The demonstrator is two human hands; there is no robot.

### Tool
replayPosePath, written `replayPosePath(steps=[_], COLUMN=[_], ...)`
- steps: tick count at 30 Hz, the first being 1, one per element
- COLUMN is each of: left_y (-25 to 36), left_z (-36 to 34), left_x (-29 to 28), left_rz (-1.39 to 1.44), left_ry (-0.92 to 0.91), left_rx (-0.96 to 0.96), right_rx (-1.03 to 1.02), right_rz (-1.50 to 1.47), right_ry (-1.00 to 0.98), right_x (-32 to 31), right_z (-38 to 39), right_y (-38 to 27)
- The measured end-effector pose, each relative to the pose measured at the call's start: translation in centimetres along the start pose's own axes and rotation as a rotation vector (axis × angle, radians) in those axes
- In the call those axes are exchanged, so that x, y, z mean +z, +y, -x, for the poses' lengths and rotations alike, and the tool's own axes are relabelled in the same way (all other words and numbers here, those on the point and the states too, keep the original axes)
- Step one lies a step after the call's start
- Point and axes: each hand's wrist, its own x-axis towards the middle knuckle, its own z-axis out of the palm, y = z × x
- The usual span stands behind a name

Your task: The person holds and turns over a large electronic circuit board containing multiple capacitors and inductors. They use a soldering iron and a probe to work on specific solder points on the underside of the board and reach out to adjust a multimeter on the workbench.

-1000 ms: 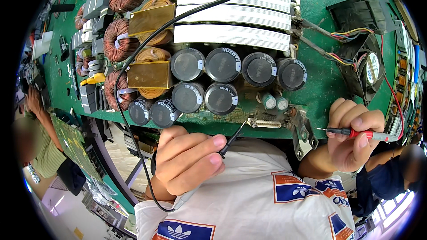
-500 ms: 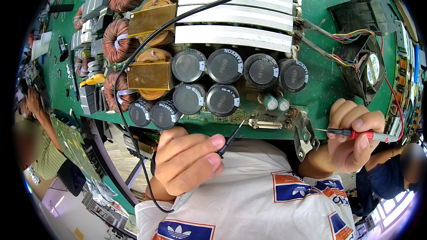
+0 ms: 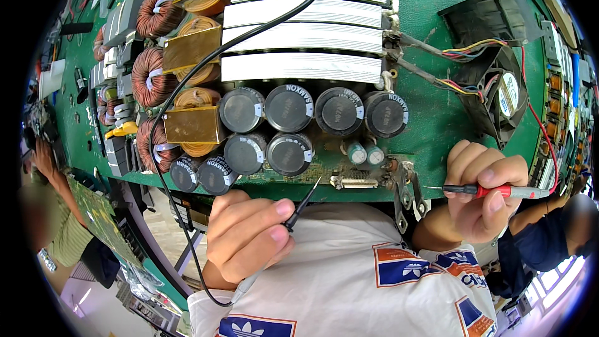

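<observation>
A circuit board [image 3: 293,178] lies in front of me, crowded with large black capacitors [image 3: 289,108], copper-wound coils [image 3: 151,77] and white finned heat sinks [image 3: 299,37]. My left hand [image 3: 249,234] is closed around a black test probe [image 3: 299,208], its metal tip pointing up and right at the board's near edge; I cannot tell whether it touches. In my right hand [image 3: 483,193] is a red test probe [image 3: 493,191], pinched level with its tip toward the left. That tip ends near a metal bracket [image 3: 409,193] at the board's near right corner, seemingly apart from it.
The black probe's cable [image 3: 249,31] runs across the coils and heat sinks. Two black fans [image 3: 499,93], wired to the board, lie on the green table [image 3: 430,143] at right. More circuit boards [image 3: 552,106] line the far right. Other people [image 3: 68,212] sit at left and right.
The board, fans and table have shifted left and slightly down in the view. Both hands have moved left a little too, still holding their probes.
</observation>
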Motion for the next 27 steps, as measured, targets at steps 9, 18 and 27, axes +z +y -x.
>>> replayPosePath(steps=[9, 18, 27], left_y=[-0.69, -0.81, -0.77], left_z=[-0.14, 0.28, 0.31], left_x=[0.57, 0.41, 0.11], left_rz=[0.102, 0.254, 0.231], left_ry=[0.032, 0.044, -0.016], left_rx=[0.085, -0.013, -0.01], right_rx=[-0.041, -0.054, -0.044], right_rz=[-0.07, -0.062, -0.045], right_ry=[0.01, 0.021, -0.026], right_x=[-0.49, -0.38, -0.54], right_z=[0.13, 0.35, 0.21], right_y=[0.23, 0.21, 0.11])
